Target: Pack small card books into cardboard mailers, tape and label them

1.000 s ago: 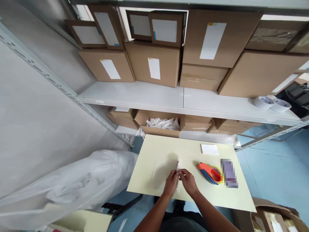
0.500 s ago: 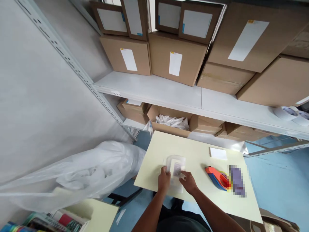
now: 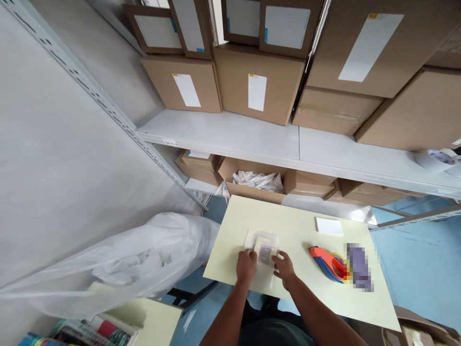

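Observation:
A clear plastic packet (image 3: 265, 250) with a small printed card inside lies flat on the pale yellow table (image 3: 295, 230). My left hand (image 3: 246, 265) presses on the packet's left side with curled fingers. My right hand (image 3: 284, 268) holds its right edge, fingers bent. Both hands sit near the table's front edge.
An orange and blue tape dispenser (image 3: 327, 263) and a blurred purple object (image 3: 359, 266) lie to the right, a white pad (image 3: 329, 226) behind them. Shelves with cardboard boxes (image 3: 259, 84) stand beyond the table. A large plastic-wrapped bundle (image 3: 126, 262) lies left. Tape rolls (image 3: 434, 158) rest on the shelf.
The packet was held upright between both hands a second ago; it now lies flat on the table with my hands pressing its sides. The view shifted left and down.

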Action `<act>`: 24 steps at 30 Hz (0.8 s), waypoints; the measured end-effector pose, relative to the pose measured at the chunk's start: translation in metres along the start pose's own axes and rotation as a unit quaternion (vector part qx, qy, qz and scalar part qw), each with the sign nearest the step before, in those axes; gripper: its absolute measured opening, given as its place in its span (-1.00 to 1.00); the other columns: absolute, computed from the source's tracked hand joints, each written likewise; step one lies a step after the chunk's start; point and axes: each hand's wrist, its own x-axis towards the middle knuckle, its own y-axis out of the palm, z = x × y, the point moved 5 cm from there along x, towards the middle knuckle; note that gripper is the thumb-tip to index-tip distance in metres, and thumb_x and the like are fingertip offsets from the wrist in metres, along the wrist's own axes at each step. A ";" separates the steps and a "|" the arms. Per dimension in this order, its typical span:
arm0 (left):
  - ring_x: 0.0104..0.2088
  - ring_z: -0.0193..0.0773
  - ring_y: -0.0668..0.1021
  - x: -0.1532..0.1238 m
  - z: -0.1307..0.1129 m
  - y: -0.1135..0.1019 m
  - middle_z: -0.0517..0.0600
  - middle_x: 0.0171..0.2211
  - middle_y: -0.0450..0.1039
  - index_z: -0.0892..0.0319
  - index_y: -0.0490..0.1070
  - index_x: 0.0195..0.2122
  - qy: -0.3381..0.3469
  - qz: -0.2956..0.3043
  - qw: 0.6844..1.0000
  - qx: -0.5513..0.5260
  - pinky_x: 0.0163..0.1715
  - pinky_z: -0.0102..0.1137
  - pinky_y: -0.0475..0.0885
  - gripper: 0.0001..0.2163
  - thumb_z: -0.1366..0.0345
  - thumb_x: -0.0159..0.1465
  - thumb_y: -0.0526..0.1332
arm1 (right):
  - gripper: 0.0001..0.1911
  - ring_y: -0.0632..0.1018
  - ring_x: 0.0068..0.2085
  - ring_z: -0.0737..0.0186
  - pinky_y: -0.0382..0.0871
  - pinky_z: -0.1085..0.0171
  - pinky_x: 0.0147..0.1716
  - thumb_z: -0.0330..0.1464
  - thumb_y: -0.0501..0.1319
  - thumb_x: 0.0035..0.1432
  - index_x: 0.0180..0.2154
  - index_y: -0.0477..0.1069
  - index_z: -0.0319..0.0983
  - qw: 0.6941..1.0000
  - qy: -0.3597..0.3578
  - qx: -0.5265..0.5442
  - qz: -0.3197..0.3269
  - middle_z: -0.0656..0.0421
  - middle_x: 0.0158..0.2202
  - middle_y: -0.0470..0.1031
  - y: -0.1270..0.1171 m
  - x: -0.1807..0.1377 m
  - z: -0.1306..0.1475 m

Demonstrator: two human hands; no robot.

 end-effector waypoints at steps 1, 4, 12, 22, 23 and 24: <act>0.01 -0.09 0.56 0.001 -0.001 -0.001 0.17 0.01 0.52 0.18 0.53 0.01 -0.005 0.004 1.000 0.007 0.00 -0.32 0.37 -0.66 0.21 0.38 0.05 | -0.56 0.62 -0.35 0.15 0.50 0.21 -0.38 -0.11 0.20 0.10 -0.03 0.41 -0.20 0.999 0.020 0.030 0.009 0.08 -0.34 0.59 0.001 -0.002 -0.001; 0.09 0.04 0.52 0.002 -0.004 -0.003 0.19 -0.02 0.55 0.16 0.57 -0.08 -0.017 0.017 0.999 0.027 0.02 -0.20 0.35 -0.70 0.20 0.33 0.10 | -0.62 0.58 -0.42 0.21 0.51 0.21 -0.39 -0.11 0.25 0.06 -0.15 0.39 -0.20 0.994 0.045 0.096 0.027 0.13 -0.38 0.55 0.007 -0.010 0.001; -0.05 -0.03 0.62 0.009 0.003 -0.017 0.13 -0.12 0.63 0.13 0.47 0.02 -0.014 0.068 0.997 -0.024 -0.05 -0.23 0.40 -0.67 0.11 0.35 0.10 | -0.39 0.57 -0.39 0.18 0.53 0.21 -0.40 -0.03 0.32 0.00 0.02 0.35 -0.20 0.985 -0.055 0.160 0.037 0.18 -0.32 0.52 0.036 -0.039 0.048; 0.03 -0.02 0.55 0.028 0.026 -0.053 0.20 -0.03 0.56 0.28 0.49 0.02 0.059 0.063 0.996 -0.017 0.03 -0.30 0.38 -0.62 0.13 0.37 0.07 | -0.52 0.55 0.06 -0.09 0.47 0.11 -0.04 -0.08 0.37 -0.06 -0.12 0.58 -0.20 0.981 -0.082 0.127 0.121 0.03 -0.06 0.63 0.073 -0.030 0.052; 0.10 0.02 0.51 0.028 0.029 -0.053 0.25 0.05 0.51 0.31 0.42 0.10 0.050 0.050 0.997 -0.005 0.07 -0.26 0.34 -0.61 0.22 0.33 0.11 | -0.52 0.54 0.08 -0.10 0.46 0.12 -0.03 -0.10 0.36 -0.07 -0.12 0.58 -0.20 0.987 -0.066 0.116 0.088 0.01 -0.04 0.62 0.070 -0.026 0.046; 0.16 0.05 0.46 0.028 0.032 -0.052 0.28 0.12 0.45 0.33 0.35 0.19 0.047 0.036 0.998 0.009 0.12 -0.24 0.31 -0.56 0.29 0.29 0.14 | -0.51 0.54 0.08 -0.10 0.47 0.12 -0.05 -0.11 0.34 -0.07 -0.10 0.57 -0.21 0.991 -0.052 0.108 0.059 0.00 -0.02 0.61 0.067 -0.023 0.040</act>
